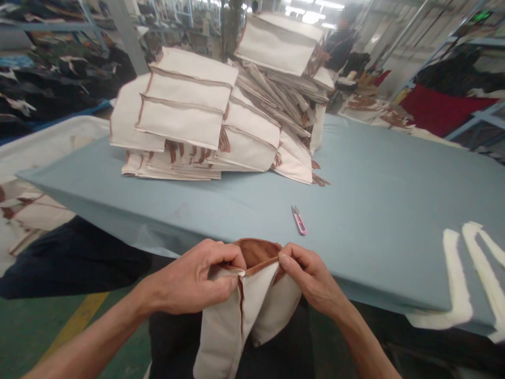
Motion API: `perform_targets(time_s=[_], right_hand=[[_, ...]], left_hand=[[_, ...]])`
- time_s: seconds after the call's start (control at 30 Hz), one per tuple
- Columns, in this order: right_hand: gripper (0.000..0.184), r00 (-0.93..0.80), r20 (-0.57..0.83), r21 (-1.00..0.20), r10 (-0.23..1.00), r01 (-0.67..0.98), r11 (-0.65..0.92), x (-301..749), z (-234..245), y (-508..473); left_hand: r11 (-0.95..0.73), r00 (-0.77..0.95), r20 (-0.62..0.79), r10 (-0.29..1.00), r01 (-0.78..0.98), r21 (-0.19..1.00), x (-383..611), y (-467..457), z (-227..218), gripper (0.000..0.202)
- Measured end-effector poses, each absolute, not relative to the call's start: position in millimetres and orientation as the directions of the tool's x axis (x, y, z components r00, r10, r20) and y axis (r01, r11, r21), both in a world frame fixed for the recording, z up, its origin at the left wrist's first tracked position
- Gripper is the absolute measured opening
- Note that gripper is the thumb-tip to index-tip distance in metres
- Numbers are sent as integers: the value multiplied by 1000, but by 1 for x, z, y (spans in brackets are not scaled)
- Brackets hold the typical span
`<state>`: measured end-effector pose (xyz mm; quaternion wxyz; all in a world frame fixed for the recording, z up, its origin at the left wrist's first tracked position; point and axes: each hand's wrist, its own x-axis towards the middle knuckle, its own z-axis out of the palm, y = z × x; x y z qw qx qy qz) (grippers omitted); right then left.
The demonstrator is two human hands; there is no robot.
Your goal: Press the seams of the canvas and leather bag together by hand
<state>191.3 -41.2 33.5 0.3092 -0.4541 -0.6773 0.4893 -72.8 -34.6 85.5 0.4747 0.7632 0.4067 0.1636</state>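
A cream canvas bag (232, 321) with a brown lining and brown trim hangs in front of me, below the edge of the table. My left hand (197, 276) grips its top edge on the left, fingers curled over the cloth. My right hand (310, 273) pinches the brown-edged rim on the right. The two hands pull the mouth of the bag apart, so the brown inside shows between them. Small pink thread snips (299, 219) lie on the table just beyond my hands.
A blue-grey cloth covers the table (394, 210). A tall, leaning pile of folded cream bags (221, 116) stands at its far side. White padding strips (469, 273) lie at the right edge. A person (339, 45) stands far behind; racks of dark cloth line both sides.
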Motion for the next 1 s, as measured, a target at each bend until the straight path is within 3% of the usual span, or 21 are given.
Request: perform_targets(time_s=[0.17,0.33,0.5,0.67,0.87,1.0], right_hand=[[31,-417,10,-910,909,372,181,185,41,-42],[20,-457,179,-796,871,453,401,162,50,-38],[9,-386,337,-808,859,350,474,133,52,-39],[3,-409,335,-892,849,152,425,128,66,-47],[28,-462,266,-920,846,140,366,131,72,-47],[34,-515,299,-930,803,30,366,135,65,-42]], left_hand=[[-315,620,-79,781,499,807,-67,-35,94,13],[-215,583,-96,807,441,871,-67,-33,102,21],[-175,477,-62,877,436,883,-73,-42,105,22],[-196,392,-1,920,463,864,-71,-47,102,22],[-167,386,-15,923,435,885,-60,-43,104,20],[-12,421,-161,893,381,925,-62,-40,104,20]])
